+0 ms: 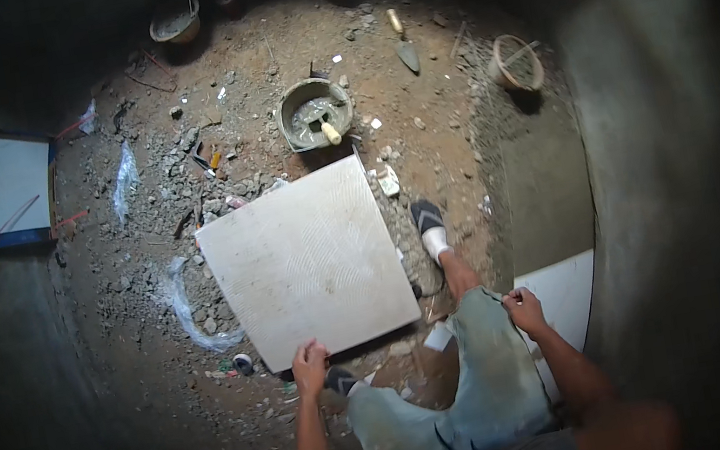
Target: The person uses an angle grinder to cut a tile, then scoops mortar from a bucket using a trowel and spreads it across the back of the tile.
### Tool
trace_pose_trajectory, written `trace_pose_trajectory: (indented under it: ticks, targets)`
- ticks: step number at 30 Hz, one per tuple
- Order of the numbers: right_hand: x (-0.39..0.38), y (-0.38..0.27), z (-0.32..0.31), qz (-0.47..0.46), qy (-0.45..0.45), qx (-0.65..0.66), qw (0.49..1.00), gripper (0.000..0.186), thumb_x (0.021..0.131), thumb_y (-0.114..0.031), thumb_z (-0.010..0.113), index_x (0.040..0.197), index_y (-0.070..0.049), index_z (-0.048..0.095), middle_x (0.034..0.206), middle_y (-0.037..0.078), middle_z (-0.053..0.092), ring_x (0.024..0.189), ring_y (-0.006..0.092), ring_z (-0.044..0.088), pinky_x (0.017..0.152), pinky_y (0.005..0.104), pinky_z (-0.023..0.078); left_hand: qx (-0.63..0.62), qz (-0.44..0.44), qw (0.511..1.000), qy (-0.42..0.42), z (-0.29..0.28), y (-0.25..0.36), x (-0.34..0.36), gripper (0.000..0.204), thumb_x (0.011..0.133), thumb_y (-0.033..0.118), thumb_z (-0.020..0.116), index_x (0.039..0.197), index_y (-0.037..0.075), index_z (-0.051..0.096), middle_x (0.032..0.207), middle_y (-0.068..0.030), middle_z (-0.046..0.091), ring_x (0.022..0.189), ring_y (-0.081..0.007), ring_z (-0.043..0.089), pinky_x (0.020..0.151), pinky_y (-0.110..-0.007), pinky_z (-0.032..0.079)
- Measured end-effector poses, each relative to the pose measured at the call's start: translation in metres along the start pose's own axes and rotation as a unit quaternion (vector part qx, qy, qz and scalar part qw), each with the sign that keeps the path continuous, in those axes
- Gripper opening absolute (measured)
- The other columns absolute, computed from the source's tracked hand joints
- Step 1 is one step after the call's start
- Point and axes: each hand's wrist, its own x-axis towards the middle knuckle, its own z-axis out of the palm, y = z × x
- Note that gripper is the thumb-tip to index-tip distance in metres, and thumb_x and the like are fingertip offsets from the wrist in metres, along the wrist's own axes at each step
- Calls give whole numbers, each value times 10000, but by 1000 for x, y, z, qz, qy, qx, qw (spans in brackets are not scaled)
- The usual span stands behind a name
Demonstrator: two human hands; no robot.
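A large square pale tile point(297, 244), its ridged face up, lies tilted a little on the rubble in front of me. My left hand point(311, 365) is at its near edge, fingers curled on that edge. My right hand point(524, 307) is beside my right knee, fingers pinched on the fabric of my greenish trousers point(488, 351). Beyond the tile stands a bucket point(296, 136) of grey mix with a tool's pale handle point(330, 133) in it.
A trowel point(405, 54) and buckets point(177, 30) point(503, 68) lie around the dirt floor. Right, a mortar strip point(542, 187) meets a laid white tile point(570, 305) along the wall point(660, 158). Left, a flat box point(14, 181) leans by plastic wrap point(126, 177).
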Motion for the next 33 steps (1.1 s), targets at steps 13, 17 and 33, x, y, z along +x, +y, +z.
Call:
trace_pose_trajectory:
  ticks: [13,17,33]
  targets:
    - [358,-405,268,-274,-206,-22,939,607,857,-439,669,1153,42,444,1046,290,652,1011,443,636,850,483,502,-243,65,937,242,251,189,416,451,927,174,629,1308,-33,506,1141,-150,633,1024,-207,654,872,-303,534]
    - [370,-443,291,-221,-269,-84,934,824,800,-407,731,1245,163,337,1072,327,634,1045,400,649,893,468,510,0,8,948,319,226,208,470,614,880,252,664,1347,-90,460,1277,-237,595,1166,-298,595,1006,-366,455]
    - [450,-470,261,-404,-167,-316,842,601,839,-198,617,1323,104,429,1140,329,629,1051,427,652,905,484,532,-252,101,917,293,296,212,553,324,743,28,726,1053,4,634,1047,-85,670,875,-164,610,791,-318,483]
